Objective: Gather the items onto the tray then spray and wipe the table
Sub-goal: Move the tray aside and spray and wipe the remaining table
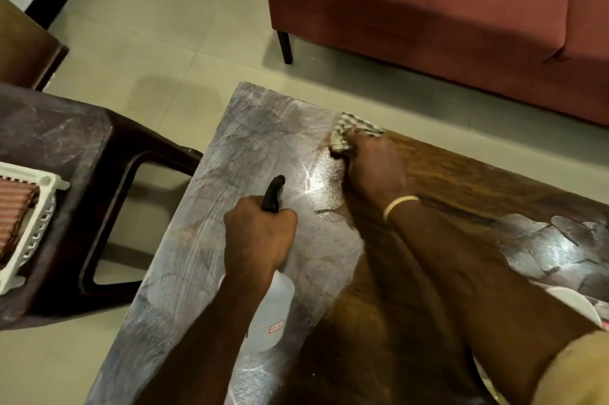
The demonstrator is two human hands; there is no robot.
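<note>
- Left hand [260,236] gripping spray bottle [275,302], nozzle aimed ahead for misting the bench [204,240].
- Right hand [372,167] pressing checked cloth [346,132] at far edge, wiping.
- White tray [36,240] parked aside on plastic stool [82,147].

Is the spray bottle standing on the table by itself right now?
No, the left hand grips the spray bottle by its black trigger head above the table, while the right hand presses a cloth to the wood.

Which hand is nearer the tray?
Left. The left hand grips the spray bottle over the table's left part, toward the tray on the stool. The right hand wipes with the cloth farther right.
</note>
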